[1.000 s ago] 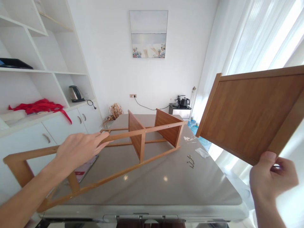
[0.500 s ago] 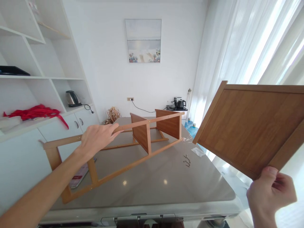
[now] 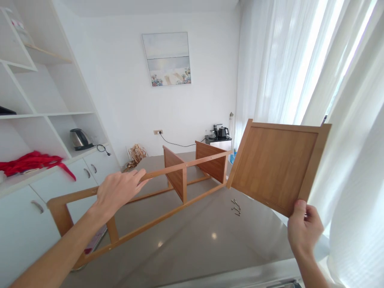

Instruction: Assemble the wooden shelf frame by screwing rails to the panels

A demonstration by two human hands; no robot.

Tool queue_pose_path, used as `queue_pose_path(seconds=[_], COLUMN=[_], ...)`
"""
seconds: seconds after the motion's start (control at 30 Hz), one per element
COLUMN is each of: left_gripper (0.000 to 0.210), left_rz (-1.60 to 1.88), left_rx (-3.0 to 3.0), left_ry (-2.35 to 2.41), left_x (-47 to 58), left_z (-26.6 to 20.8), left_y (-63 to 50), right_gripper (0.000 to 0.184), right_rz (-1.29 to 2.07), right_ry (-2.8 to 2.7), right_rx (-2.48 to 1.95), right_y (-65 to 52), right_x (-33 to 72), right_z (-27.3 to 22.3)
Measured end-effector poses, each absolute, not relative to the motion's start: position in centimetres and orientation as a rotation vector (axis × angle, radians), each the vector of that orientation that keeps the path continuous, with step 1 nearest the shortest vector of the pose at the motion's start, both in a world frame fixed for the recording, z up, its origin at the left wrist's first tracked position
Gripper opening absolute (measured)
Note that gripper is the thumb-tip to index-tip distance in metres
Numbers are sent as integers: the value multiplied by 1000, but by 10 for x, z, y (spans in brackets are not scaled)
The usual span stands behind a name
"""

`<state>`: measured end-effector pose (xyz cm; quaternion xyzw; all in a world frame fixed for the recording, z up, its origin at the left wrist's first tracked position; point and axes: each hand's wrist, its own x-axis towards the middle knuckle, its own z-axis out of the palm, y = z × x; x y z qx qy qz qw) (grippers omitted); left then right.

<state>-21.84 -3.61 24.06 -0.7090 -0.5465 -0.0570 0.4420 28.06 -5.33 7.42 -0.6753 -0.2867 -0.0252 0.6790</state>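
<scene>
On the grey table a wooden shelf frame (image 3: 184,184) lies on its side, two shelf boards fixed across its far half. My left hand (image 3: 120,190) is closed around its upper rail, near the middle of the open section. Off to the right, my right hand (image 3: 304,224) grips a wooden shelf panel (image 3: 279,164) by its lower corner. The panel is held tilted in the air over the table's right side, apart from the frame. Several screws (image 3: 236,208) lie on the table between the frame and the panel.
The grey table (image 3: 192,248) spreads under the frame. A flat item (image 3: 96,240) lies beneath the frame's near end. Behind stand dried stalks (image 3: 136,154) and a black coffee maker (image 3: 219,132). White cabinets with a kettle (image 3: 80,139) line the left; curtains (image 3: 276,60) hang right.
My right hand has brought the panel leftward, closer to the frame's far end. My left hand stays on the rail. The camera view has turned to the right.
</scene>
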Motion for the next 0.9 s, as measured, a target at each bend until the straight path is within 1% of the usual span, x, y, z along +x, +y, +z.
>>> queue_pose_path(seconds=[0.13, 0.27, 0.47, 0.6, 0.9], left_gripper=[29, 30, 38, 34, 29], left_rz=[-248, -220, -165, -234, -352], left_rx=[-1819, -1824, -1746, -1801, -1916], left_ry=[-1333, -1302, -1187, -1158, -1155], left_x=[-215, -211, -211, -208, -198], left_z=[229, 225, 242, 255, 262], left_y=[-40, -41, -24, -8, 15], right_gripper=[44, 46, 49, 50, 50], right_rz=[10, 66, 198, 255, 203], right_ry=[-713, -758, -747, -698, -662], right_rx=[-1524, -1591, -1632, -1579, -1616], right_y=[-39, -38, -29, -18, -20], right_x=[284, 291, 284, 279, 296], right_z=[64, 50, 26, 18, 16])
